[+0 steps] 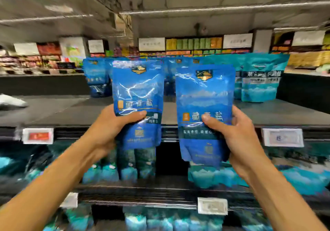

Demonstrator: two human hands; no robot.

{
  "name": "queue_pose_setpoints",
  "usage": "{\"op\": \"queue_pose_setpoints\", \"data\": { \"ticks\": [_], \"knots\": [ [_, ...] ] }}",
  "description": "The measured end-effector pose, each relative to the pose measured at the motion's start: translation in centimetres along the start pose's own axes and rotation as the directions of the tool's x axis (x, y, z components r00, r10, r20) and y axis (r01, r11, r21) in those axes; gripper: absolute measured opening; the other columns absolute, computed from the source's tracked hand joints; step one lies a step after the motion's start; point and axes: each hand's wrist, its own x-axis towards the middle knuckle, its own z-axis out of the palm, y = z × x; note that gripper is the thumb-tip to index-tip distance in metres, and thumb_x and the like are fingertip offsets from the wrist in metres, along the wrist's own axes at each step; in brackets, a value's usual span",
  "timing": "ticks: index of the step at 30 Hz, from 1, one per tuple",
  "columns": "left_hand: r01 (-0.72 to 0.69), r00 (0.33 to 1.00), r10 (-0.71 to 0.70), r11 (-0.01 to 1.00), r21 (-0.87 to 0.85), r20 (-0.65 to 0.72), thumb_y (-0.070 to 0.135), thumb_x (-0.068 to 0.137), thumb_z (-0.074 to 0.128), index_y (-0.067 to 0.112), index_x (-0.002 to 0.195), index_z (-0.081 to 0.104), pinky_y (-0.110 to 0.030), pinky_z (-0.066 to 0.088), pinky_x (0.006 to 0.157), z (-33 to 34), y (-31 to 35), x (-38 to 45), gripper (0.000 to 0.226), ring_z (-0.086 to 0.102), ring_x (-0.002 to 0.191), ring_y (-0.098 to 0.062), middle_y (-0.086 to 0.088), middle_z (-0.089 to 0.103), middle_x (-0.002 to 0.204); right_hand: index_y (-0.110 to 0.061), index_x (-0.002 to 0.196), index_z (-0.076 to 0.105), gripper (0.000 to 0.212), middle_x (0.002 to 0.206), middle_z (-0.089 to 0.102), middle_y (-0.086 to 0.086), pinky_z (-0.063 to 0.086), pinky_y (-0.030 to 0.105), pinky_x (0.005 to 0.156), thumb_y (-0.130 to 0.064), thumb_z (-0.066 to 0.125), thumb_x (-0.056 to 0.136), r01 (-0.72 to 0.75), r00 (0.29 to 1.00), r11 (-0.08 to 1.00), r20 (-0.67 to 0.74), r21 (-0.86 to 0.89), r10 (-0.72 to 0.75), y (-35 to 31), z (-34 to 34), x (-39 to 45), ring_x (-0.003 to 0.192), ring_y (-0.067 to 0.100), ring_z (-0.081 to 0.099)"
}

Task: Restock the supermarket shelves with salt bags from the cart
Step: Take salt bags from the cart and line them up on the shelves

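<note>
While raised upright before the shelving: two blue salt bags, one per hand.
Left hand (109, 123): curled round the lower part of the left salt bag (138, 96), thumb across its front, fingers hidden behind.
Right hand (235, 137): curled round the lower right side of the right salt bag (205, 109), thumb pressed on its printed front.
Held bags: side by side, apart from each other, a narrow gap between them; the right one lower than the left one.
Top shelf (53, 112): dark and flat, front edge just behind the held bags at hand height.
Stock on top shelf: blue bags (97, 77) standing upright at the back left, teal bags (262, 80) upright at the back right; exact count blurred, at least two of each.
Open room: bare shelf surface in front of the standing bags and across the whole left stretch, with a white object (12, 101) at the far left, too blurred to name.
Price tags: four visible, a red one (38, 135) and a white one (283, 137) on the top shelf edge, two white ones (212, 206) on the edge below.
Lower shelves: two levels, packed with teal and blue bags (205, 177), too blurred to count.
Background: further aisles of coloured goods, well apart.
</note>
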Motion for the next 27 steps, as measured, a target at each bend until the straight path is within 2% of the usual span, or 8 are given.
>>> {"op": "queue_pose_setpoints", "data": {
  "ticks": [10, 14, 19, 21, 23, 24, 25, 27],
  "knots": [
    [0.076, 0.993, -0.074, 0.997, 0.020, -0.091, -0.001, 0.075, 0.077, 0.008, 0.103, 0.071, -0.027, 0.057, 0.060, -9.8, -0.5, 17.4, 0.030, 0.074, 0.075, -0.016, -0.003, 0.078, 0.089, -0.006, 0.105, 0.066, 0.028, 0.087, 0.073, 0.005, 0.056, 0.026, 0.052, 0.009, 0.070, 0.082, -0.086, 0.992, 0.995, -0.090, 0.051, 0.090, 2.4, 10.9, 17.3, 0.061, 0.012, 0.070],
    [0.137, 0.987, -0.135, 0.991, 0.013, -0.087, -0.003, 0.078, 0.076, 0.007, 0.100, 0.071, -0.030, 0.059, 0.057, -9.1, -3.7, 22.9, 0.025, 0.073, 0.071, -0.018, -0.013, 0.075, 0.102, -0.002, 0.107, 0.061, 0.028, 0.074, 0.072, 0.008, 0.056, 0.032, 0.047, 0.011, 0.067, 0.083, -0.155, 0.978, 0.988, -0.148, -0.020, 0.150, 6.1, 11.6, 22.8, 0.055, 0.016, 0.069],
    [0.044, 0.997, -0.032, 0.987, 0.157, -0.076, 0.001, 0.078, 0.079, 0.000, 0.112, 0.068, -0.034, 0.057, 0.088, -8.7, -6.5, 26.9, 0.035, 0.071, 0.095, -0.022, -0.011, 0.074, 0.109, 0.001, 0.130, 0.057, 0.069, 0.118, 0.069, 0.015, 0.055, 0.047, 0.092, -0.005, 0.087, 0.068, -0.217, 0.976, 0.904, -0.056, -0.368, 0.212, 9.3, 10.0, 26.9, 0.105, 0.030, 0.067],
    [0.055, 0.998, -0.056, 0.955, 0.292, -0.005, 0.013, 0.075, 0.084, 0.011, 0.103, 0.074, -0.025, 0.058, 0.080, -9.7, -6.7, 27.8, 0.030, 0.073, 0.087, -0.012, 0.000, 0.077, 0.098, -0.005, 0.119, 0.066, 0.073, 0.111, 0.073, 0.010, 0.053, 0.047, 0.097, -0.023, 0.096, 0.055, -0.184, 0.967, 0.773, 0.027, -0.606, 0.252, 9.4, 8.8, 27.8, 0.105, 0.027, 0.068],
    [0.086, 0.994, -0.105, 0.920, 0.382, 0.030, 0.024, 0.070, 0.088, 0.019, 0.096, 0.077, -0.017, 0.056, 0.070, -10.6, -6.8, 28.5, 0.029, 0.072, 0.082, -0.003, 0.010, 0.078, 0.091, -0.006, 0.108, 0.072, 0.073, 0.098, 0.077, 0.004, 0.058, 0.038, 0.088, -0.037, 0.097, 0.048, -0.152, 0.960, 0.681, 0.056, -0.716, 0.273, 9.7, 7.9, 28.5, 0.092, 0.018, 0.072],
    [0.089, 0.995, -0.103, 0.906, 0.415, 0.011, 0.028, 0.067, 0.090, 0.021, 0.093, 0.077, -0.018, 0.056, 0.072, -10.9, -6.8, 28.9, 0.030, 0.072, 0.081, -0.002, 0.013, 0.077, 0.089, -0.005, 0.105, 0.072, 0.068, 0.085, 0.078, 0.000, 0.060, 0.028, 0.071, -0.038, 0.096, 0.050, -0.145, 0.963, 0.666, 0.049, -0.732, 0.264, 9.8, 7.6, 28.8, 0.075, 0.010, 0.072],
    [0.090, 0.996, -0.088, 0.889, 0.448, -0.025, 0.030, 0.064, 0.092, 0.021, 0.090, 0.077, -0.022, 0.057, 0.075, -10.9, -6.7, 29.4, 0.031, 0.072, 0.081, -0.004, 0.013, 0.077, 0.086, -0.005, 0.099, 0.072, 0.060, 0.068, 0.073, -0.005, 0.053, 0.020, 0.050, -0.037, 0.096, 0.054, -0.150, 0.968, 0.655, 0.025, -0.740, 0.250, 10.0, 7.6, 29.1, 0.055, 0.005, 0.065],
    [0.117, 0.992, -0.074, 0.849, 0.516, -0.104, 0.033, 0.062, 0.093, 0.019, 0.088, 0.074, -0.029, 0.059, 0.070, -10.5, -6.7, 30.3, 0.036, 0.072, 0.074, -0.012, 0.006, 0.077, 0.080, -0.006, 0.089, 0.065, 0.052, 0.057, 0.063, -0.004, 0.036, 0.020, 0.039, -0.036, 0.095, 0.058, -0.187, 0.972, 0.628, -0.050, -0.756, 0.230, 10.5, 7.8, 30.2, 0.043, 0.011, 0.052]
  ]
}}
